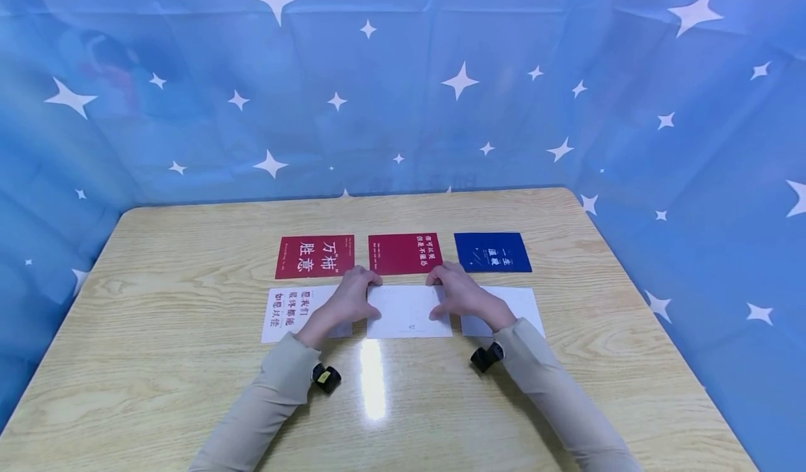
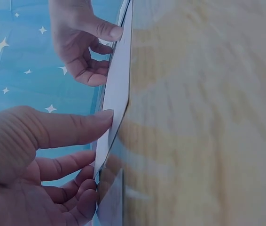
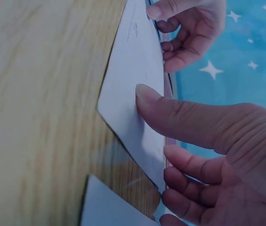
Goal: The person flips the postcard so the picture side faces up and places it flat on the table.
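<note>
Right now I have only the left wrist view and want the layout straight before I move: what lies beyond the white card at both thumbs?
Observer: The head view shows a farther row of three cards: a left red card, a middle red card and a blue card on the right.
Operator: Any print on the middle white card?
Observer: Yes, the right wrist view shows a small dark mark near its edge on the person's side.
Operator: And to its left?
Observer: In the head view, the left white card carries large dark characters.
</note>
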`<state>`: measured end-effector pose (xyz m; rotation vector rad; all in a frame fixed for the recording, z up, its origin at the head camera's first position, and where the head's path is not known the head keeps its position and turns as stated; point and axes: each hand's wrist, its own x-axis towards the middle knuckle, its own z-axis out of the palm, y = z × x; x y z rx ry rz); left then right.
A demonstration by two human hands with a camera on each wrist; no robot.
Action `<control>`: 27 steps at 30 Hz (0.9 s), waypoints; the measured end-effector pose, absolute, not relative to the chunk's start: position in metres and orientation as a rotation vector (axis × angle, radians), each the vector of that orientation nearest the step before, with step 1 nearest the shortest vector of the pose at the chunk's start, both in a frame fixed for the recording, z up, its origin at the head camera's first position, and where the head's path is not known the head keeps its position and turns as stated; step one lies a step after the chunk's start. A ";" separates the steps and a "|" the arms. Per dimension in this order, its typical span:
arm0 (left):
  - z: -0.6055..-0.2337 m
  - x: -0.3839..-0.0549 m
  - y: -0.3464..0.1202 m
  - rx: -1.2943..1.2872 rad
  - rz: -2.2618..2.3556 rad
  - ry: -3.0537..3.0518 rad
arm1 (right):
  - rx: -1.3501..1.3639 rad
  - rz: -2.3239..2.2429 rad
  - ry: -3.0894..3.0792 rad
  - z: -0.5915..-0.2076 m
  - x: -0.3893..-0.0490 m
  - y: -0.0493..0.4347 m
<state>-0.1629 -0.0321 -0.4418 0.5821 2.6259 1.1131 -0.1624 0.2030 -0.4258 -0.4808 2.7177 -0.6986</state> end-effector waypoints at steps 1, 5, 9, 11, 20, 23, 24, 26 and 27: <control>-0.442 -0.163 -0.032 0.580 1.110 2.624 | -0.485 -0.690 2.720 -0.426 -0.163 0.203; -0.442 -0.163 -0.031 0.585 1.086 2.642 | -0.503 -0.672 2.733 -0.425 -0.163 0.202; -0.441 -0.163 -0.030 0.608 1.042 2.674 | -0.502 -0.661 2.752 -0.424 -0.161 0.202; -0.441 -0.162 -0.031 0.625 1.032 2.684 | -0.505 -0.644 2.774 -0.423 -0.159 0.202; -0.440 -0.158 -0.036 0.624 1.232 2.565 | -0.408 -0.733 2.813 -0.424 -0.151 0.208; -0.438 -0.157 -0.040 0.607 1.342 2.493 | -0.375 -0.859 2.773 -0.424 -0.149 0.213; -0.437 -0.156 -0.041 0.596 1.370 2.469 | -0.381 -0.901 2.759 -0.424 -0.148 0.215; -0.434 -0.155 -0.044 0.578 1.432 2.415 | -0.401 -0.974 2.733 -0.423 -0.147 0.219; -0.433 -0.154 -0.045 0.578 1.457 2.395 | -0.411 -1.010 2.717 -0.423 -0.146 0.221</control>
